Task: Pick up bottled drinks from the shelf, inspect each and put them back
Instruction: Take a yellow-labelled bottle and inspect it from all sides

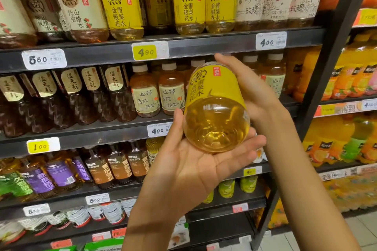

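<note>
Yellow-labelled bottle, tilted base-first for inspection at frame centre: left hand cradled it open-palmed; right hand steadied it with straight fingers.

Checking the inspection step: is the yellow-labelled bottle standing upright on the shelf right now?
No. The yellow-labelled bottle is off the shelf, tilted base toward the camera, cradled between the left hand and right hand.
</note>
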Tool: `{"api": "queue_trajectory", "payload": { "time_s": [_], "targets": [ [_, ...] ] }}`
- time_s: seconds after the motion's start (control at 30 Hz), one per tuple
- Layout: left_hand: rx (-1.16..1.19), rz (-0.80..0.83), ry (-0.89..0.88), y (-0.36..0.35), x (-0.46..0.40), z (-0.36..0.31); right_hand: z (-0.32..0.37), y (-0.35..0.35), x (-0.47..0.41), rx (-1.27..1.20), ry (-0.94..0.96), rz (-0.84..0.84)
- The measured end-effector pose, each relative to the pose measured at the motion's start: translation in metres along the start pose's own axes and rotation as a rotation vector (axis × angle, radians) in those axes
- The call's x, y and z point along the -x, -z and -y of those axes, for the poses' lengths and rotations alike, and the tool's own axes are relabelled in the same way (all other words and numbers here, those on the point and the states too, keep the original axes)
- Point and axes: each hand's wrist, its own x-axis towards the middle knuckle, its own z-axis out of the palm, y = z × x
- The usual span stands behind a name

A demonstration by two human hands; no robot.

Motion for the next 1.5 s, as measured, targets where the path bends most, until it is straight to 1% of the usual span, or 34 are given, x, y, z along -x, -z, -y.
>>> {"api": "queue_trajectory", "payload": {
  "time_s": [0.1,0.17,0.23,0.37,0.43,0.5,0.57,0.63,0.7,0.77,0.87,0.93,1.0,1.2,1.4,1.5],
  "targets": [
    [0.005,0.013,0.015,-0.003,0.002,0.001,-0.003,0.002,-0.001,0.004,-0.013,-0.027],
    [0.047,0.048,0.004,-0.003,0.004,0.002,-0.006,0.002,-0.002,0.023,-0.036,-0.047],
    [0.055,0.05,-0.011,0.0,0.003,0.003,-0.008,0.003,-0.004,0.014,-0.031,-0.077],
    [-0.086,0.023,-0.037,0.008,0.0,0.004,-0.007,0.001,-0.007,0.017,0.056,-0.134],
    [-0.203,-0.048,-0.083,0.012,-0.003,0.003,-0.003,-0.003,-0.008,0.01,0.119,-0.131],
    [-0.36,-0.128,-0.165,0.017,-0.003,0.001,-0.001,-0.006,-0.009,0.025,0.196,-0.126],
    [-0.605,-0.189,-0.247,0.024,0.0,0.0,0.002,-0.007,-0.007,0.095,0.302,-0.119],
    [-0.901,-0.249,-0.281,0.026,0.004,0.0,0.003,-0.009,-0.002,0.153,0.387,-0.065],
    [-1.033,-0.281,-0.316,0.026,0.005,-0.001,0.004,-0.013,0.004,0.189,0.441,0.015],
    [-1.073,-0.274,-0.382,0.029,0.004,0.0,0.005,-0.017,0.01,0.258,0.474,0.036],
    [-1.135,-0.312,-0.494,0.031,0.001,0.0,0.004,-0.019,0.017,0.361,0.469,-0.013],
    [-1.169,-0.35,-0.578,0.035,-0.002,-0.003,0.0,-0.018,0.022,0.392,0.453,0.012],
    [-1.197,-0.39,-0.626,0.039,-0.005,-0.007,-0.004,-0.018,0.026,0.379,0.455,0.065],
    [-1.309,-0.422,-0.659,0.053,-0.008,-0.016,-0.012,-0.012,0.029,0.314,0.515,0.285],
    [-1.345,-0.412,-0.677,0.059,-0.01,-0.019,-0.015,-0.005,0.026,0.376,0.525,0.349],
    [-1.316,-0.367,-0.637,0.06,-0.006,-0.022,-0.015,-0.007,0.023,0.367,0.531,0.314]
  ]
}}
